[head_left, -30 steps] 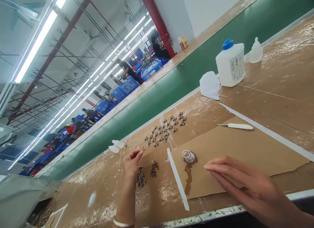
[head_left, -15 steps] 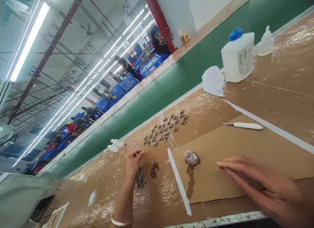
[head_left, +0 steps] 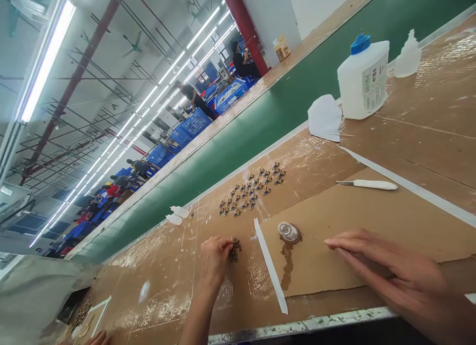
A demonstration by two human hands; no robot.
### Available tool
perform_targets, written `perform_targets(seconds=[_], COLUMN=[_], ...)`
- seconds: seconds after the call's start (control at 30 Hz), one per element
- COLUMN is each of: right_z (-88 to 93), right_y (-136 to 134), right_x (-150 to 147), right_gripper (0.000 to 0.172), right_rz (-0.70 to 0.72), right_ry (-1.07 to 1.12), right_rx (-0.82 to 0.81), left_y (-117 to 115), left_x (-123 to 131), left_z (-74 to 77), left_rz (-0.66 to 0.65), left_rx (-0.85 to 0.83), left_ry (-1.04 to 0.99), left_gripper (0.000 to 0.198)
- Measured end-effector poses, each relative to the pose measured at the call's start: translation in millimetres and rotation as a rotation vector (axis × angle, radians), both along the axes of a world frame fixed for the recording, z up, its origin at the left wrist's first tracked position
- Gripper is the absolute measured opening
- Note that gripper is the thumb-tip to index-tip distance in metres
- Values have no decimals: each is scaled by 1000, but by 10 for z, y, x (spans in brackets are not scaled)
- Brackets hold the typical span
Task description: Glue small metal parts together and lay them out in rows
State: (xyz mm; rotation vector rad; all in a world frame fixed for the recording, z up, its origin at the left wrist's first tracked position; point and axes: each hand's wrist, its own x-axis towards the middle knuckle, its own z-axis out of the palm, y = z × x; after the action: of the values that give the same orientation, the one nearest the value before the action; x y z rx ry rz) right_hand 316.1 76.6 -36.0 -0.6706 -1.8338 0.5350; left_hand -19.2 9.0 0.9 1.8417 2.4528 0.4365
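My left hand (head_left: 214, 259) rests on the brown taped bench (head_left: 427, 117) with its fingertips pinched at a small heap of dark, brassy parts (head_left: 234, 251). What sits between the fingers is too small to name. My right hand (head_left: 394, 273) lies flat, fingers stretched out, on a cardboard sheet (head_left: 372, 221) at the near right, holding nothing. A small clear cap (head_left: 288, 231) with a dark wet stain below it sits just left of that hand. Several tiny blue-and-brass parts (head_left: 253, 189) stand in rows further back.
A white-handled knife (head_left: 368, 185) lies on the cardboard. A white jug with a blue cap (head_left: 362, 77), a small squeeze bottle (head_left: 408, 57) and white paper (head_left: 324, 118) stand at the back right. A green conveyor belt (head_left: 260, 132) runs behind. Other people work among blue crates (head_left: 193, 127) far off.
My left hand came down and to the right, from above one heap of parts to the brassy heap beside it. My right hand stayed flat on the cardboard.
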Motion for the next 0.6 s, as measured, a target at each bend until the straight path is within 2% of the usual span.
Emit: perform_targets(seconds=[0.17,0.27,0.43,0.6], right_z=[-15,-26,-29,-38], right_y=[-9,-17,-23,-35], right_x=[26,32,9,-3], right_gripper=[16,18,18,20], right_rz=[38,51,65,93], right_ry=[-28,0,29,30], right_rx=[-32,-38,-42,-88], left_y=[13,-35,-311,-575], left_x=[69,108,341,608], left_z=[19,70,162,40], left_rz=[-40,-3,95,113], left_rx=[-20,-7,-46,-95], left_ry=[20,-38,-304,-446], left_gripper=[20,18,28,29])
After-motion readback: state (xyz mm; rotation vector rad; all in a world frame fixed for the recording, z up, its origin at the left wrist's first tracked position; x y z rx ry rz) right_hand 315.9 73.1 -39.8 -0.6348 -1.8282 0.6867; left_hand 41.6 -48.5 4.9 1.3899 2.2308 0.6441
